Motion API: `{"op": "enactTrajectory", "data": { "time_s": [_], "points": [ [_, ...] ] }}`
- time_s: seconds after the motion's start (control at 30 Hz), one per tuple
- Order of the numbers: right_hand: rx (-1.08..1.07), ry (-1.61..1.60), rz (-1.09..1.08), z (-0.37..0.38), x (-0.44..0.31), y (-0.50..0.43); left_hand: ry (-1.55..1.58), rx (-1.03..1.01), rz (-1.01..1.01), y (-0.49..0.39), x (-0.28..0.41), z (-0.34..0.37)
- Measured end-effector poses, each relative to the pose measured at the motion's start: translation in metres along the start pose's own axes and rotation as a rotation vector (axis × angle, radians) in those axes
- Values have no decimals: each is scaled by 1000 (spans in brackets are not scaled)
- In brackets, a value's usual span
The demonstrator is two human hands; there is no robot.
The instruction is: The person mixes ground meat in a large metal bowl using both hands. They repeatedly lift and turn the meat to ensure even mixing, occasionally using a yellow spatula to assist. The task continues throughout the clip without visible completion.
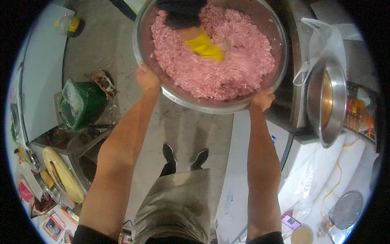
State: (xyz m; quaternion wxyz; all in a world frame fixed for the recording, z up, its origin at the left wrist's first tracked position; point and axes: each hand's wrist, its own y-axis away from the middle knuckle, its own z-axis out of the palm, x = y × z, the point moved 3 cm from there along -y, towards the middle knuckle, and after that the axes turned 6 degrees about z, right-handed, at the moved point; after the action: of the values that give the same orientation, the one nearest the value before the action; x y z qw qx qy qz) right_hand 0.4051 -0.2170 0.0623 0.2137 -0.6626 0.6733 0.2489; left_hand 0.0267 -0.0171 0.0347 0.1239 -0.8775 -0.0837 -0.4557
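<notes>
A large steel bowl (207,109) of pink minced meat (249,45) is held out over the floor in front of me. My left hand (147,77) grips its rim at the near left. On the near right, my right hand (262,100) has hold of the same rim. Another person's hand in a yellow glove (205,47), below a dark sleeve (184,15), reaches in from the far side. The glove is blurred by motion, and its fingertips are hard to make out against the meat.
Left, a green bin (91,105) with a clear liner stands on the floor beside what looks like a cat (102,81). A steel basin (338,106) rests tilted at right, near a white plastic bag (330,45). A phone (291,222) lies lower right.
</notes>
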Motion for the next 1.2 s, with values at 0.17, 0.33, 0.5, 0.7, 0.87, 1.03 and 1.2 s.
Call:
{"op": "enactTrajectory", "data": {
  "time_s": [0.17, 0.33, 0.5, 0.7, 0.87, 1.03, 1.2],
  "points": [
    [0, 111, -50, 9, 6, -12, -192, 49, 83, -6, -19, 14],
    [-41, -113, 153, 6, 7, -5, -177, 46, 2, -13, -41, 20],
    [-49, -152, 181, -3, 0, 13, -193, 41, -53, -17, -44, 19],
    [-92, -107, 192, -9, -5, 15, -78, 64, 26, -11, -38, 15],
    [-67, -103, 115, -7, -4, 15, -125, 13, -77, -13, -38, 12],
    [-82, -99, 130, -1, -2, 14, -116, 4, 35, -13, -17, 4],
    [-63, -131, 105, -1, -1, 12, -88, 3, -28, -7, -1, 0]
  ]
}}
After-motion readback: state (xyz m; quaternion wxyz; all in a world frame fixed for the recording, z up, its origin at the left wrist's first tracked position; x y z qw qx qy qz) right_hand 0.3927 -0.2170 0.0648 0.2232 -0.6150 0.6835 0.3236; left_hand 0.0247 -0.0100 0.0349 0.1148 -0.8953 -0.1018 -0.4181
